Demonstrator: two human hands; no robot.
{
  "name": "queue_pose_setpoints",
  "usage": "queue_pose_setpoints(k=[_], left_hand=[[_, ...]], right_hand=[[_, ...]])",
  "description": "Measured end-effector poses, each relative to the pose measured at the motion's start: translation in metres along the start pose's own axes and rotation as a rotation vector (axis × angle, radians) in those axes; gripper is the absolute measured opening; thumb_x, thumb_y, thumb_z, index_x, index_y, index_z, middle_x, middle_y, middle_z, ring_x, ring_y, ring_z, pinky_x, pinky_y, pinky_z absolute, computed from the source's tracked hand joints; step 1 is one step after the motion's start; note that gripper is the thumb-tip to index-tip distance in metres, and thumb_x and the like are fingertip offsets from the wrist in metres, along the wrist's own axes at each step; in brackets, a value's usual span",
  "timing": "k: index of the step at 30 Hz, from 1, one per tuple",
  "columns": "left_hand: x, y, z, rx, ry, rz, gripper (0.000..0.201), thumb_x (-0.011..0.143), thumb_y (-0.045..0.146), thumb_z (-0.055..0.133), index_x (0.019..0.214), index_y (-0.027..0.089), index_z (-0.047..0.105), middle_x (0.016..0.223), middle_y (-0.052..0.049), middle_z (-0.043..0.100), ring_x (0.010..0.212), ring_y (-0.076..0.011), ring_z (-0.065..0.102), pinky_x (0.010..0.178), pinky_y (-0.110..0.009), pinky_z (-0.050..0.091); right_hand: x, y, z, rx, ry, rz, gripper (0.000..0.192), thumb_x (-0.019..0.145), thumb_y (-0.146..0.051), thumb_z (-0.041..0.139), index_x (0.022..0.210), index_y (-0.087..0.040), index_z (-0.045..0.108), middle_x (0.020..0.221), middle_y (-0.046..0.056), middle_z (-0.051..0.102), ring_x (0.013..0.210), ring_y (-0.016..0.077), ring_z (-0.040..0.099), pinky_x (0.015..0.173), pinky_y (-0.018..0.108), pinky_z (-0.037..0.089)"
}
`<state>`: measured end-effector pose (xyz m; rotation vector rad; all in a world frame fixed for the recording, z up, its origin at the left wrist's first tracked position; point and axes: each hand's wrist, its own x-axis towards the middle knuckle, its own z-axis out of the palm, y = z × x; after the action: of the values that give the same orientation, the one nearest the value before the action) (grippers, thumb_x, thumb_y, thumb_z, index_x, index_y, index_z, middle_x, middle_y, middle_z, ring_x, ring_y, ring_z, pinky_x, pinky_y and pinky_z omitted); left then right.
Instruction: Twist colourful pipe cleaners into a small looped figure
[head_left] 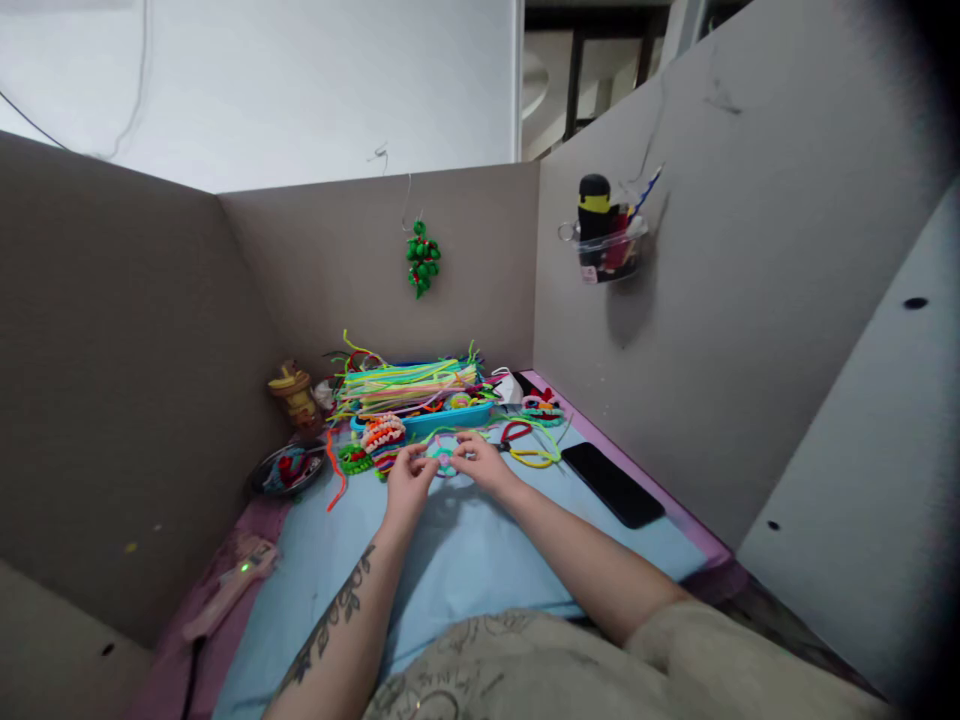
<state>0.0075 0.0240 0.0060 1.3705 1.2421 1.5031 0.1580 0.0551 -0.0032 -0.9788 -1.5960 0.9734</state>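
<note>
My left hand [409, 483] and my right hand [484, 462] meet over the light blue mat [465, 560], both pinching a small teal and pink pipe-cleaner piece [443, 458] between their fingertips. Just behind it lies a blue tray [442, 418] heaped with long neon pipe cleaners [405, 383]. Coiled orange, white and green pipe-cleaner pieces [379, 440] lie left of my left hand. Red and yellow loops [529, 448] lie right of my right hand.
A black phone [613, 483] lies at the right on the mat. A pink glue gun [232, 585] rests at the left front, a dark bowl [287, 470] and a yellow figure [296, 395] behind it. Grey cardboard walls enclose the desk; a green bead cluster [422, 258] and a clear cup [609, 250] hang on them.
</note>
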Motion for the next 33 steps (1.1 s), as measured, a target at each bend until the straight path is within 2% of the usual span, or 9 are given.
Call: queue_pose_setpoints(k=[7,11,13,17,19,21,22,27,33], left_hand=[[0.000,-0.007,0.002,0.019,-0.017,0.016,0.046,0.061,0.038,0.070,0.096,0.016,0.049,0.057,0.002,0.059,0.052,-0.0110,0.054,0.050,-0.020,0.037],[0.001,-0.009,-0.001,-0.001,-0.010,0.010,0.040,0.063,0.037,0.068,0.091,0.017,0.048,0.054,0.004,0.056,0.045,-0.0075,0.046,0.046,-0.018,0.031],[0.000,-0.007,-0.001,-0.016,-0.022,-0.009,0.038,0.062,0.037,0.069,0.087,0.017,0.047,0.053,0.005,0.055,0.043,-0.0067,0.044,0.044,-0.017,0.028],[-0.003,-0.001,0.002,-0.035,-0.065,-0.102,0.038,0.060,0.036,0.071,0.081,0.016,0.047,0.052,0.005,0.054,0.042,-0.0061,0.042,0.043,-0.017,0.026],[-0.005,0.001,0.004,-0.043,-0.102,-0.138,0.038,0.059,0.037,0.071,0.081,0.016,0.047,0.052,0.005,0.053,0.041,-0.0055,0.040,0.043,-0.017,0.025],[-0.006,0.003,0.005,-0.044,-0.113,-0.162,0.038,0.058,0.036,0.071,0.081,0.016,0.048,0.047,0.008,0.048,0.039,-0.0043,0.035,0.043,-0.017,0.022],[-0.007,0.003,0.005,-0.045,-0.112,-0.169,0.038,0.058,0.036,0.071,0.080,0.016,0.048,0.045,0.009,0.045,0.038,-0.0038,0.033,0.042,-0.017,0.021],[-0.007,0.002,0.006,-0.032,-0.112,-0.185,0.037,0.059,0.033,0.070,0.083,0.016,0.047,0.045,0.009,0.044,0.039,-0.0039,0.031,0.043,-0.017,0.021],[-0.005,-0.003,0.006,-0.053,-0.099,-0.176,0.037,0.059,0.033,0.070,0.083,0.016,0.047,0.045,0.009,0.044,0.040,-0.0039,0.032,0.044,-0.017,0.022]], right_hand=[[0.002,0.001,-0.002,0.010,0.044,-0.023,0.016,0.066,-0.033,0.062,0.069,-0.017,0.063,0.105,0.008,0.054,0.104,0.0207,0.049,0.080,0.029,0.041],[0.004,-0.007,-0.008,0.177,0.133,0.054,0.024,0.068,-0.038,0.057,0.077,-0.016,0.060,0.076,0.001,0.059,0.074,0.0150,0.054,0.070,0.028,0.042],[0.009,-0.018,-0.013,0.206,0.137,0.050,0.025,0.068,-0.038,0.057,0.079,-0.016,0.058,0.071,0.000,0.058,0.066,0.0125,0.051,0.064,0.025,0.041],[0.040,-0.038,-0.023,0.080,0.103,-0.070,0.027,0.070,-0.038,0.055,0.083,-0.015,0.058,0.074,0.000,0.060,0.065,0.0119,0.052,0.062,0.023,0.041],[0.063,-0.041,-0.023,-0.126,0.074,-0.130,0.027,0.075,-0.037,0.050,0.082,-0.013,0.061,0.073,0.002,0.062,0.065,0.0127,0.054,0.062,0.023,0.042],[0.085,-0.038,-0.017,-0.471,0.006,-0.186,0.028,0.080,-0.030,0.042,0.080,-0.012,0.063,0.074,0.003,0.064,0.067,0.0137,0.056,0.063,0.024,0.042],[0.095,-0.036,-0.011,-0.528,-0.018,-0.199,0.026,0.079,-0.026,0.043,0.079,-0.012,0.065,0.075,0.004,0.065,0.070,0.0147,0.057,0.065,0.024,0.043],[0.130,-0.027,0.032,-0.690,-0.139,-0.269,0.025,0.076,-0.012,0.046,0.090,-0.018,0.066,0.096,0.004,0.067,0.092,0.0157,0.058,0.082,0.025,0.040],[0.158,-0.027,0.066,-0.888,-0.266,-0.248,0.028,0.079,-0.016,0.045,0.100,-0.021,0.062,0.104,0.006,0.064,0.096,0.0206,0.057,0.082,0.029,0.040]])
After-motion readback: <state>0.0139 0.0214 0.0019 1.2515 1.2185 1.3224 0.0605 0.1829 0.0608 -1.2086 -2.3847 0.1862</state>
